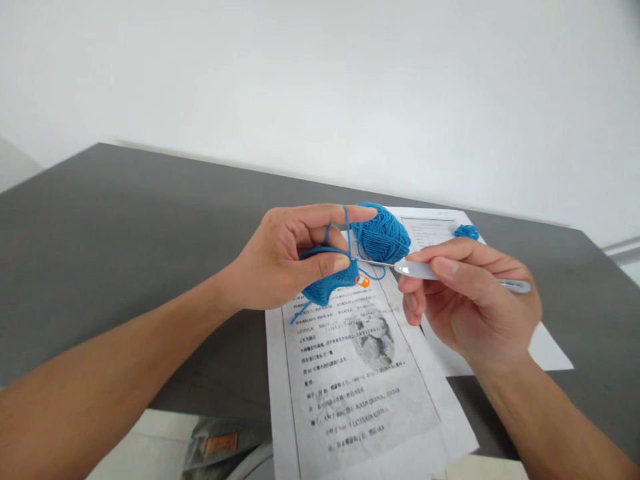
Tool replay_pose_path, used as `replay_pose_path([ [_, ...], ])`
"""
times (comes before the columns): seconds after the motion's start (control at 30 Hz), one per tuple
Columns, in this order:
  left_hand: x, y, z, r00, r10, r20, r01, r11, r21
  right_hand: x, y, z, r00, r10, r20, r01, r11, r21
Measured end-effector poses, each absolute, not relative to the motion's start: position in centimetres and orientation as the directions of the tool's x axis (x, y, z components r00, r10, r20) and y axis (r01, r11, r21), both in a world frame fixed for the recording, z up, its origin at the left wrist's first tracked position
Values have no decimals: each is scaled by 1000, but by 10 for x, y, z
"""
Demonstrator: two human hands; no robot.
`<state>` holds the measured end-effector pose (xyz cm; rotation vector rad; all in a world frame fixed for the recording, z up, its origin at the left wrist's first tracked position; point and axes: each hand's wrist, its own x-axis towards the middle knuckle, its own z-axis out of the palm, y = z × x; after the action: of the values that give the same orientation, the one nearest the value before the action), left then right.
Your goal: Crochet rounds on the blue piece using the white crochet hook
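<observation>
My left hand [300, 257] pinches a small blue crochet piece [325, 285] between thumb and fingers. Blue yarn loops over its outstretched index finger. An orange stitch marker [363, 281] hangs at the piece's right edge. In my right hand [475, 293] is a crochet hook [416, 269] with a pale grey handle, gripped like a pencil. Its metal shaft points left and meets the top edge of the crochet piece by my left thumb; the hook's tip is too small to make out. Just behind the hands lies a ball of blue yarn [383, 233].
Printed sheets [360, 407] with text and a dark picture lie under the hands, overhanging the near edge of the dark grey table [150, 207]. A small bundle of blue yarn [467, 231] rests on the farther sheet. A white wall [320, 87] stands behind the table.
</observation>
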<state>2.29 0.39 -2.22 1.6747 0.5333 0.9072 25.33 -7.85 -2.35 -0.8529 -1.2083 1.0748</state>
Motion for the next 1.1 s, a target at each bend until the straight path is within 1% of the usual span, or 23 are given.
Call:
replay_pose_path([
  [0.13,26,4,-23,567,767,300,-104,-294,950,252,-76,-24,39,957,288,-177,290,-940],
  [0.27,35,-2,-26,444,826,348,-126,-327,936,244,-71,-29,48,963,266,-237,270,-933],
  [0.33,41,-6,-26,397,837,377,-142,-350,926,237,-69,-33,41,960,276,-272,277,-922],
  [0.4,46,-11,-26,348,862,369,-140,-341,930,229,-69,-37,67,947,315,-270,321,-908],
  [0.5,52,-17,-25,269,904,333,-155,-301,941,220,-71,-41,147,908,393,-191,416,-889],
  [0.63,55,-22,-24,227,932,283,-155,-252,955,210,-75,-44,251,847,469,-58,497,-866],
  [0.73,57,-23,-25,202,942,269,-157,-240,958,205,-77,-48,275,806,524,36,536,-843],
  [0.8,59,-23,-25,191,943,272,-177,-239,955,203,-78,-50,267,768,582,129,570,-811],
  [0.9,59,-23,-24,182,945,270,-228,-227,947,203,-79,-53,199,703,683,305,618,-725],
  [0.97,59,-23,-23,184,949,257,-270,-202,941,206,-80,-52,114,646,755,436,650,-623],
  [1.03,58,-21,-22,203,949,241,-327,-166,930,208,-80,-51,-26,578,815,585,670,-457],
  [1.1,56,-18,-23,243,943,229,-394,-120,911,209,-80,-49,-177,504,846,709,661,-245],
])
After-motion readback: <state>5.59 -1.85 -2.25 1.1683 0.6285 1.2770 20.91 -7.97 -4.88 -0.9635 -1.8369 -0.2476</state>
